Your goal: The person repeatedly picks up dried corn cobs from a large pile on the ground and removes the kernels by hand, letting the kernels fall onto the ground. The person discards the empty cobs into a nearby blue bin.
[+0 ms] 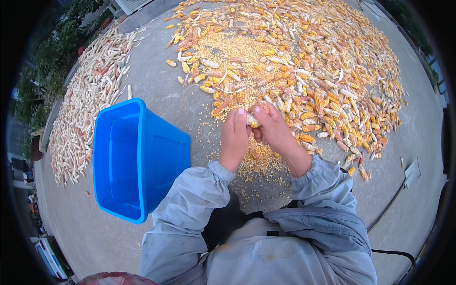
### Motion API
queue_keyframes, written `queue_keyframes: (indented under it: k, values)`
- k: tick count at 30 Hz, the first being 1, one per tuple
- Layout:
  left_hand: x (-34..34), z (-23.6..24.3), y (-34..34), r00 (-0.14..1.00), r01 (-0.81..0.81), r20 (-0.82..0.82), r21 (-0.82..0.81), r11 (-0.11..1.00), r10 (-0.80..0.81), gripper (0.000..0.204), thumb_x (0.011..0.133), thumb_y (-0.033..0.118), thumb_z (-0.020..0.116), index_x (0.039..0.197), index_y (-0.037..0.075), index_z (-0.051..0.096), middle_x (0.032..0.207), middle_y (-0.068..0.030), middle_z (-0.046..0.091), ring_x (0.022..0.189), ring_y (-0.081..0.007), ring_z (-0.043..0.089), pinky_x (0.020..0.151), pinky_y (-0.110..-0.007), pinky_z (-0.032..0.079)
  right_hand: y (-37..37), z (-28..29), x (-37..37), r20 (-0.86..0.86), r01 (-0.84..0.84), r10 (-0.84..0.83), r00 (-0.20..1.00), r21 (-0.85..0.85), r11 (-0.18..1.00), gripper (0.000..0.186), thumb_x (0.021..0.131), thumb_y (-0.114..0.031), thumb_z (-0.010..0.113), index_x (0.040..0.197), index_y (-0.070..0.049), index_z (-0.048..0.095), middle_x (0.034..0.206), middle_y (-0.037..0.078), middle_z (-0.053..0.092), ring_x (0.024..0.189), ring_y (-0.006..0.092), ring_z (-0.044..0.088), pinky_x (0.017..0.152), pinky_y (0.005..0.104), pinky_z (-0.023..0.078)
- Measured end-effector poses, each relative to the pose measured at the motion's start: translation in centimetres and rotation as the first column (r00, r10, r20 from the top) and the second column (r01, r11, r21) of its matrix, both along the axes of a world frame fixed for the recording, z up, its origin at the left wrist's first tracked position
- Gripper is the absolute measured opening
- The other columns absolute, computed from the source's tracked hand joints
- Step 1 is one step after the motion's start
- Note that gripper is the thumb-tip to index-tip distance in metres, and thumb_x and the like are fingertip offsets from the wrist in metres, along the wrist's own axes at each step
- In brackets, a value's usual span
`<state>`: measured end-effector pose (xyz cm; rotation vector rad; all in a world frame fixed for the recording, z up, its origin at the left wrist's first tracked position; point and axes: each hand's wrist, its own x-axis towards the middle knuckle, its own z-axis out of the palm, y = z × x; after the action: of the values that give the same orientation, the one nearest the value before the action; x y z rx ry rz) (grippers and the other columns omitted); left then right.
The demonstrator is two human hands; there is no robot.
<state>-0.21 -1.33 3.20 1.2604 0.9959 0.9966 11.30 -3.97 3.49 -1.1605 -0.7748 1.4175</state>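
A partly shelled corn cob (252, 120), pale with some yellow kernels left on it, is between my two hands over the near edge of the corn pile. My left hand (233, 137) is closed round its left end, thumb on top. From the right, my right hand (276, 129) grips the same cob with its thumb pressed against it. A rough reddish patch, perhaps a second bare cob, shows at the right fingers; I cannot make it out fully. Loose yellow kernels (259, 166) lie on the ground below my hands.
A wide pile of corn cobs and kernels (327, 95) covers the ground ahead and right. At my left a blue plastic tub (166, 142) lies on its side, mouth leftward. Beyond it is a heap of stripped cobs (102, 71). A dark cable (387, 207) runs along the right.
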Motion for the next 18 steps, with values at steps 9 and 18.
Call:
queue_keyframes:
  k: [9,18]
  values:
    - [-0.1,0.1,0.1,0.999,0.010,0.050,-0.144,0.990,-0.003,0.035,0.097,0.031,0.038,0.088,0.001,0.053,0.067,0.0002,0.047,0.054,-0.0048,0.041,0.046,-0.022,0.034,0.7,-1.8,0.9,0.560,0.017,-0.065,0.826,0.091,0.996,0.038,0.084,-0.034,0.063,0.103,-0.003,0.051,0.077,0.006,0.061,0.067,0.0133,0.058,0.056,0.0264,0.045]
    - [-0.7,-0.4,1.4,0.987,0.082,0.157,-0.424,0.902,-0.016,0.036,0.096,0.034,0.035,0.107,0.006,0.054,0.053,0.0025,0.040,0.040,-0.0065,0.034,0.035,-0.023,0.025,0.2,-1.2,0.6,0.646,-0.128,-0.109,0.755,0.309,0.943,0.054,0.081,-0.034,0.064,0.116,0.003,0.047,0.089,0.021,0.062,0.084,0.0304,0.063,0.072,0.0369,0.049]
